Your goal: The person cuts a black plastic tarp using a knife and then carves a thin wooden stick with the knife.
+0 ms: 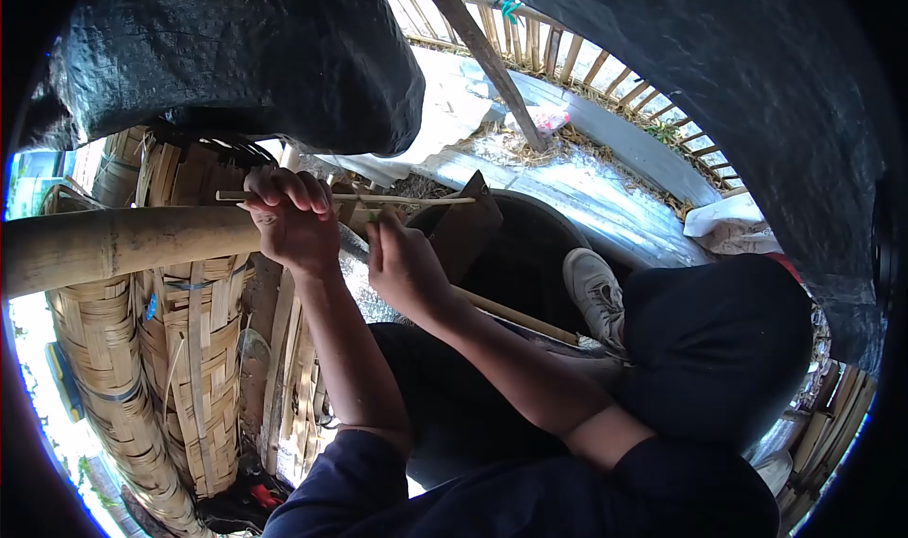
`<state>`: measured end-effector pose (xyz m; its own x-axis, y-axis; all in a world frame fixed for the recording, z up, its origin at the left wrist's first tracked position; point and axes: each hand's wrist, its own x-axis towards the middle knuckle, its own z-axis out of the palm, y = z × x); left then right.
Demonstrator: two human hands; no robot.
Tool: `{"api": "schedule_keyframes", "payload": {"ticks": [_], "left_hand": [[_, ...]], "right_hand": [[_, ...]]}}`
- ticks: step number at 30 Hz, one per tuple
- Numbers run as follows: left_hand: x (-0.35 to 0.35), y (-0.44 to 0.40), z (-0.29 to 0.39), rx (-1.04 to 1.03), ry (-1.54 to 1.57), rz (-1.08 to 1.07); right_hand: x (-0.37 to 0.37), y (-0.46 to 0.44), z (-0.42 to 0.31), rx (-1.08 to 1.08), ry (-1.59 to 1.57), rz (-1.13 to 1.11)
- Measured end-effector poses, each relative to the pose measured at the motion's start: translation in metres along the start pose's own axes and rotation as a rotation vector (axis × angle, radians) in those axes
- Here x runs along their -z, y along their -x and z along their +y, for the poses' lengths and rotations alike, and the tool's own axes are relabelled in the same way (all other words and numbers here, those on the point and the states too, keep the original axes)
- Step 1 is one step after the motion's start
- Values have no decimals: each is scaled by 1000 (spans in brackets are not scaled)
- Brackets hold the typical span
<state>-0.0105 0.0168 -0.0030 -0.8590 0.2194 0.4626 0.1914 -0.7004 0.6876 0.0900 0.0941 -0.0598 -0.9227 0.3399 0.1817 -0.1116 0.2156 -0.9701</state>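
A thin pale stick (pixel 407 199) lies almost level across the middle of the view. My left hand (pixel 295 218) is raised at its left part, with the fingers curled over it. Close to its right, my right hand (pixel 405 259) is closed just under the stick, its fingertips pinched at a small green bit (pixel 373 216). What else the right fingers hold is too small to tell. A thick bamboo pole (pixel 132 245) ends behind my left hand.
Tall woven bamboo baskets (pixel 194 349) stand at the left. Black sheeting (pixel 246 56) hangs above. A dark round tub (pixel 530 254) is beyond my hands, near my shoe (pixel 594 294). A slanted wooden post (pixel 482 56) and a bamboo fence (pixel 605 70) stand farther back.
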Motion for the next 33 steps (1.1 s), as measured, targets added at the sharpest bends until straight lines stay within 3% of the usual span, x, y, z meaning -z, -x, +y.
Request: {"api": "schedule_keyframes", "payload": {"ticks": [2, 4, 7, 9, 11, 13, 17, 19, 20, 23, 26, 29, 33], "left_hand": [[2, 0, -1, 47, 15, -127], [-1, -1, -3, 9, -112, 67], [4, 0, -2, -38, -109, 184], [8, 3, -1, -61, -127, 208], [7, 2, -2, -82, -142, 227], [1, 3, -4, -91, -136, 195], [5, 2, -2, -117, -151, 222], [7, 2, -1, -101, -146, 179], [7, 1, -3, -103, -142, 178], [0, 0, -7, -83, -101, 204], [0, 1, -8, -92, -112, 207], [9, 1, -3, -131, -170, 241], [6, 0, -7, -117, -159, 250]], "right_hand": [[-1, -8, 18, -19, 43, 11], [-1, -9, 51, -47, 158, 5], [3, -11, 75, -84, 307, -39], [-5, -10, 65, -87, 274, -7], [-3, -9, 31, -67, 379, -146], [1, -5, 15, -8, 244, -63], [1, 5, 96, -165, 338, -67], [12, -1, 103, -123, 363, -24], [8, -1, 102, -203, 375, -67], [2, -8, 25, -57, 175, -64], [0, -9, 19, -133, 196, -77], [3, 6, 108, -296, 235, -10], [7, -3, 95, -250, 340, -65]]}}
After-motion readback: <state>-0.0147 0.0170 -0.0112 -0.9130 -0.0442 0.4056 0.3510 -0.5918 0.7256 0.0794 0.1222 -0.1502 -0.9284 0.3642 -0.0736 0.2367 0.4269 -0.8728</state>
